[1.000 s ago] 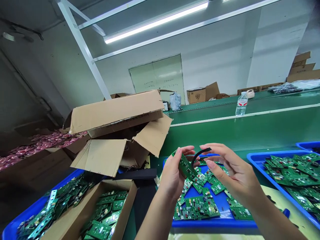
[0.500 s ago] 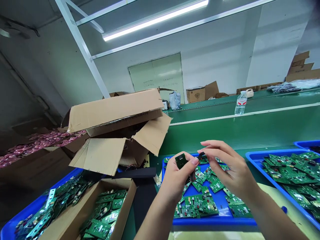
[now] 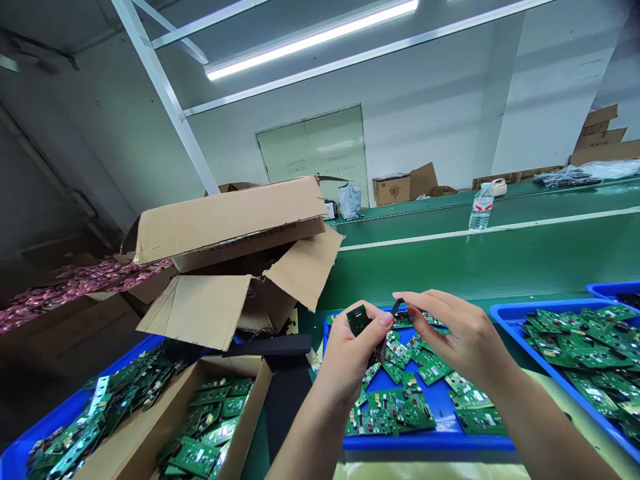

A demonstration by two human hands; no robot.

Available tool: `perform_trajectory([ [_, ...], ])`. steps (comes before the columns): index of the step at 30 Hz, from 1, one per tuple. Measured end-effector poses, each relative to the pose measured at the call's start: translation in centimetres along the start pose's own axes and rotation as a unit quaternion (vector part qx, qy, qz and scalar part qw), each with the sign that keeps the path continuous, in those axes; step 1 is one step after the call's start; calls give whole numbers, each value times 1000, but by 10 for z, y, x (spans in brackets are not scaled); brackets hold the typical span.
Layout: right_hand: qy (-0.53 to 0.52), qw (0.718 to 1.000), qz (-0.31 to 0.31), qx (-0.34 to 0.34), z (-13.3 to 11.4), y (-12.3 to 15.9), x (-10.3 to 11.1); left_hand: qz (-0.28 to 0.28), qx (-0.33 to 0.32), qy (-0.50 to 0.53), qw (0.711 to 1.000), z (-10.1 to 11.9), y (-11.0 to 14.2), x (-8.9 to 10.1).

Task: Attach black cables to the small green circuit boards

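In the head view my left hand (image 3: pixel 354 347) is closed on a small green circuit board (image 3: pixel 359 320), its thumb pressed on the near side. A short, dark, bendy strip (image 3: pixel 397 307) rises beside that thumb; its lower part is hidden by the fingers. My right hand (image 3: pixel 453 330) has its index fingertip and thumb at the strip's upper end, seemingly pinching it, with the other fingers stretched out. Both hands are above a blue tray (image 3: pixel 430 443) in which several green circuit boards (image 3: pixel 395 412) lie scattered.
Another blue tray (image 3: pixel 543 363) heaped with boards stands at right. At left are a cardboard box (image 3: pixel 257 393) of boards and a further blue tray (image 3: pixel 30 430). Open cartons (image 3: pixel 230 223) are stacked behind them. A water bottle (image 3: pixel 481 208) stands on the green ledge.
My right hand has shifted slightly, its index finger coming down onto the strip's end, and the strip now stands more upright. My left hand keeps the board, tilted a little differently.
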State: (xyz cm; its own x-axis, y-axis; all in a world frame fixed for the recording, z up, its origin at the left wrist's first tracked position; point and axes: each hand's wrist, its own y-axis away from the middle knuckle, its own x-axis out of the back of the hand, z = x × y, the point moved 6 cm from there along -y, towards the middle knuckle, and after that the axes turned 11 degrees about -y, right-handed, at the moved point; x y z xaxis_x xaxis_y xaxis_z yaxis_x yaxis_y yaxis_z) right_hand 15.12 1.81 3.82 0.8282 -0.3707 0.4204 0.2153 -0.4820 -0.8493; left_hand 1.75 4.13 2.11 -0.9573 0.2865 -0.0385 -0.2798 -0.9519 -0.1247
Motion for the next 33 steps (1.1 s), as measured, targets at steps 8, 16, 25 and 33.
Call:
perform_trajectory([
  [8, -3, 999, -22, -40, -1, 0, 0, -5, -9, -7, 1000, -1, -1, 0],
  [16, 9, 998, -27, -56, -2, -2, 2, -1, -14, -47, 999, 2, 2, -1],
  [25, 63, 997, -10, -43, -2, -3, 6, 16, -7, -40, 999, 5, 2, 2],
  [33, -32, 993, -44, -104, 12, -2, 6, 33, -13, -1, 999, 10, 6, 7],
])
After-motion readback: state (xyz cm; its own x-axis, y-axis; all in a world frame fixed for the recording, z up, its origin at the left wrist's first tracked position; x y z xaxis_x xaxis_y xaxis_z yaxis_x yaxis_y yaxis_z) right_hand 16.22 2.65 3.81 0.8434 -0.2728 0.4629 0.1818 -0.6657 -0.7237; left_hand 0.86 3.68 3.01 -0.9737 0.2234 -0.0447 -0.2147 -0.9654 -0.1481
